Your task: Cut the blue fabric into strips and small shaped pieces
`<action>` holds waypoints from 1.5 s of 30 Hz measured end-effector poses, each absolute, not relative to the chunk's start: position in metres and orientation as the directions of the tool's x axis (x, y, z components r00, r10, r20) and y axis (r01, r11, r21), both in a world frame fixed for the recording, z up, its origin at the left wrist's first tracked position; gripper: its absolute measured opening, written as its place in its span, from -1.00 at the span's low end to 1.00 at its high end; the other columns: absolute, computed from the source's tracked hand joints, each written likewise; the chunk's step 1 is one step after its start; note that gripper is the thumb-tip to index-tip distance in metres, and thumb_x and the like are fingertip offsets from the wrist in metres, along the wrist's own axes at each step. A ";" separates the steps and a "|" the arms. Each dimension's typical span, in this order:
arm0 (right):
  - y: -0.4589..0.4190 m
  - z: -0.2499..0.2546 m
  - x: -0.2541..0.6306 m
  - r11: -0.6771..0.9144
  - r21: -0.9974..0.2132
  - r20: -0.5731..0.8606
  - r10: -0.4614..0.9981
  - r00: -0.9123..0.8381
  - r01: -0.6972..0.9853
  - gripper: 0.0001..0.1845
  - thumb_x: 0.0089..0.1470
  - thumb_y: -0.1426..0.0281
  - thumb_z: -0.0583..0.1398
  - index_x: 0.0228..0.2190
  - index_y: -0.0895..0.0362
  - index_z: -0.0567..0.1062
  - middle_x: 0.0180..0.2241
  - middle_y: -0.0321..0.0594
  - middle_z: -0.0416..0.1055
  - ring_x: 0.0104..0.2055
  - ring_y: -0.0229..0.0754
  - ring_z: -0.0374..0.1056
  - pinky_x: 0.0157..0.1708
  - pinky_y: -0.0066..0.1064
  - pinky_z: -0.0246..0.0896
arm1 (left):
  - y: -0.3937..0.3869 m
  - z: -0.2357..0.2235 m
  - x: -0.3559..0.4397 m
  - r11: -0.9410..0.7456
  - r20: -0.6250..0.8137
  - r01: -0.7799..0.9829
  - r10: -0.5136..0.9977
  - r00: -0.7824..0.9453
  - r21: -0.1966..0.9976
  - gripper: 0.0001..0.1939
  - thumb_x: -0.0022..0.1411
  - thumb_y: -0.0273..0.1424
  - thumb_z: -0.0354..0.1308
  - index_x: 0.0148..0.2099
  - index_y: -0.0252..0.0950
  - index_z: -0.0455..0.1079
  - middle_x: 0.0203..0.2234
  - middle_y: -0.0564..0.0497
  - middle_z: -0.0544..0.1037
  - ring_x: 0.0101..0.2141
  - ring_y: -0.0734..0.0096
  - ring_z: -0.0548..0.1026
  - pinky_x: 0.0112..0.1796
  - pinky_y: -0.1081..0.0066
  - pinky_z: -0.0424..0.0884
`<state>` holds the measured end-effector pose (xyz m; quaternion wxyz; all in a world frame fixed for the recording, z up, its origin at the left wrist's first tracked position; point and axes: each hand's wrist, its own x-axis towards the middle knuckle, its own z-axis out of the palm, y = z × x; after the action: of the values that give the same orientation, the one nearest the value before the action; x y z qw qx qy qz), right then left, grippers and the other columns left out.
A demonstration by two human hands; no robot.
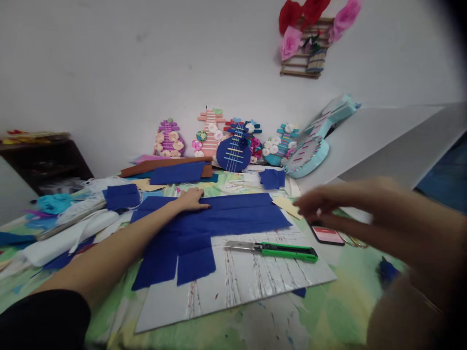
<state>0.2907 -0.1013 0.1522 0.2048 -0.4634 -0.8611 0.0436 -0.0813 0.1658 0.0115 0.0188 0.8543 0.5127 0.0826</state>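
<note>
A sheet of dark blue crepe paper (222,216) lies across a white cutting board (255,282), with cut blue strips (182,260) hanging off its near side. My left hand (191,198) rests flat on the far edge of the blue sheet, fingers stretched out. My right hand (328,201) hovers blurred above the board's right end, fingers loosely curled, near a small cream paper piece (288,206). I cannot make out whether it holds anything. A green utility knife (280,250) lies on the board, blade pointing left.
A phone with a red screen (327,235) lies right of the board. Small blue paper stacks (122,196) (272,178) sit behind. Paper guitar crafts (233,146) stand along the wall. White rolled material (73,233) lies left. White foam boards (383,141) lean at right.
</note>
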 end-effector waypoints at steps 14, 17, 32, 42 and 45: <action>0.085 0.033 0.294 -0.150 -0.578 -0.113 0.988 0.103 0.802 -0.52 -0.14 0.45 0.22 -0.10 0.28 0.34 -0.59 -0.28 0.34 -0.58 -0.32 0.24 -0.60 -0.55 0.11 | 0.156 0.042 -0.101 -0.574 0.236 0.752 0.819 0.524 0.324 -0.75 0.10 -0.26 -0.09 -0.28 -0.29 0.30 -0.43 0.04 0.45 -0.38 0.38 0.37 -0.30 0.44 0.28; 0.089 0.032 0.301 -0.171 -0.604 -0.129 0.985 0.117 0.778 -0.62 -0.17 0.45 0.23 -0.23 0.31 0.42 -0.73 -0.39 0.19 -0.68 -0.35 0.12 -0.67 -0.53 0.02 | 0.154 0.042 -0.089 -0.571 0.331 0.724 0.819 0.468 0.389 -0.78 0.10 -0.28 -0.07 -0.30 -0.29 0.29 -0.52 0.07 0.42 -0.46 0.41 0.35 -0.37 0.45 0.27; 0.067 0.079 0.272 -0.006 -0.543 -0.210 0.969 -0.129 0.839 -0.76 -0.25 0.33 0.27 -0.44 0.19 0.52 -0.60 -0.30 0.36 -0.55 -0.32 0.25 -0.55 -0.53 0.13 | 0.175 0.034 -0.041 -0.446 0.388 0.866 0.857 0.340 0.227 -0.80 0.21 -0.34 -0.08 -0.19 -0.27 0.30 -0.32 -0.11 0.50 -0.27 0.21 0.44 -0.22 0.32 0.27; -0.007 0.094 0.180 0.420 0.108 -0.566 0.771 -0.292 0.901 -0.61 -0.58 0.33 0.41 -0.55 0.21 0.52 -0.55 -0.17 0.42 -0.52 -0.12 0.33 -0.59 -0.41 0.10 | 0.188 0.012 -0.046 -0.338 0.264 0.937 0.915 0.304 0.094 -0.80 0.16 -0.38 -0.04 -0.24 -0.32 0.35 -0.29 -0.21 0.51 -0.23 0.16 0.46 -0.24 0.34 0.30; -0.011 0.083 0.184 0.388 0.201 -0.461 0.848 -0.262 0.900 -0.70 -0.52 0.45 0.38 -0.56 0.25 0.51 -0.52 -0.06 0.42 -0.52 -0.07 0.33 -0.60 -0.39 0.07 | 0.190 0.008 -0.043 -0.349 0.245 0.933 0.915 0.320 0.085 -0.79 0.14 -0.38 -0.03 -0.24 -0.35 0.37 -0.28 -0.23 0.50 -0.22 0.16 0.46 -0.23 0.34 0.30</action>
<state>0.1835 -0.0115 0.0829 -0.2554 -0.5511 -0.7928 0.0507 -0.0428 0.1897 0.0077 -0.0361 0.8115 0.5696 0.1258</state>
